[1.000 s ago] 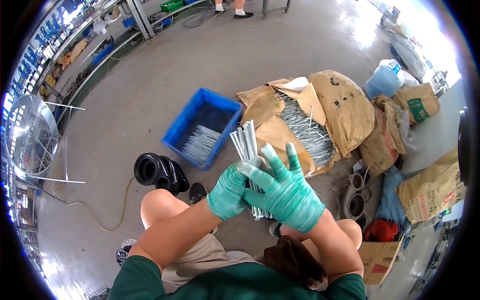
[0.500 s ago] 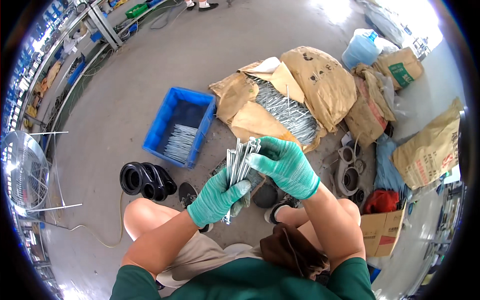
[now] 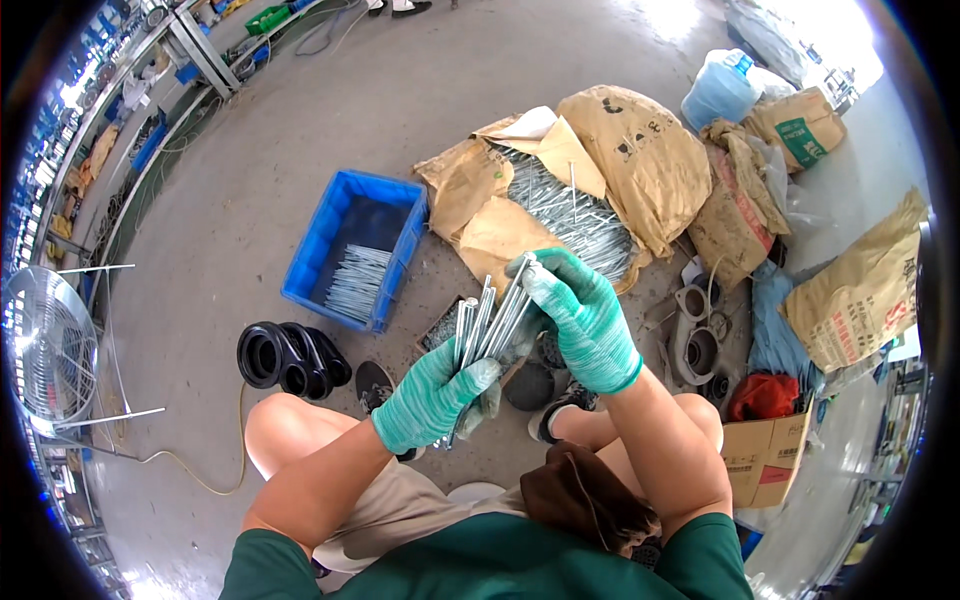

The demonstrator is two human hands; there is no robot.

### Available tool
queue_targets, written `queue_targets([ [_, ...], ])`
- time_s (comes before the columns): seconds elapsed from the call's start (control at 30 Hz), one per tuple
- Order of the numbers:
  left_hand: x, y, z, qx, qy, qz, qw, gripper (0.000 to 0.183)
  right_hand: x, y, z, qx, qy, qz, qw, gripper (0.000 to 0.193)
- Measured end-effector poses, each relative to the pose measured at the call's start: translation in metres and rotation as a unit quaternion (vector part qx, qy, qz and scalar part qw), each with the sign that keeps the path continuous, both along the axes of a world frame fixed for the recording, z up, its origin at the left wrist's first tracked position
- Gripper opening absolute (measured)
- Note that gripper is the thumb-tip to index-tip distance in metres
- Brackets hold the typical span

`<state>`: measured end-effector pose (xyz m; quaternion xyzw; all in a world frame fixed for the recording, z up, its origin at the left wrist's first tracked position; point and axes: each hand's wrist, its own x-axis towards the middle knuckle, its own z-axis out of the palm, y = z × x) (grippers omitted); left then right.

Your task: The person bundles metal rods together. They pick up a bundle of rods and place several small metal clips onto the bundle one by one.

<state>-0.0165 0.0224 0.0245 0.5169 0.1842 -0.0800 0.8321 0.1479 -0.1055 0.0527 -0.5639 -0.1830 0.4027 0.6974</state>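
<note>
I observe the left hand (image 3: pixel 430 402) clasping a metal rod bundle (image 3: pixel 487 328), the right hand (image 3: pixel 592 330) pinching some upper ends. One batch (image 3: pixel 357 282) lies in the blue bin (image 3: pixel 402 258); I judge much work remains, since many loose rods (image 3: pixel 575 220) lie in the open paper sack (image 3: pixel 505 237).

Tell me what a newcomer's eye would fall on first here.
Probably the bundle of slim silvery metal rods at the centre, held between the left hand and right hand, both in green knit gloves. Next, perhaps, the rectangular blue plastic bin on the floor ahead to the left, with similar rods inside, and the torn-open brown paper sack to its right, spilling more rods.
</note>
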Motion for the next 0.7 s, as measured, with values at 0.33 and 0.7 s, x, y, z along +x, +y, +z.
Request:
queue_targets([
  [0.33, -0.003, -0.005, -0.007, -0.048, 0.025, -0.039, 0.998, 0.026, 0.044, -0.007, 0.011, 0.267, 0.107, -0.159, 0.944, 0.034],
  [0.7, -0.001, 0.001, 0.001, -0.066, 0.075, -0.137, 0.985, 0.027, 0.025, -0.015, 0.013, -0.068, -0.241, 0.278, 0.927, 0.027],
])
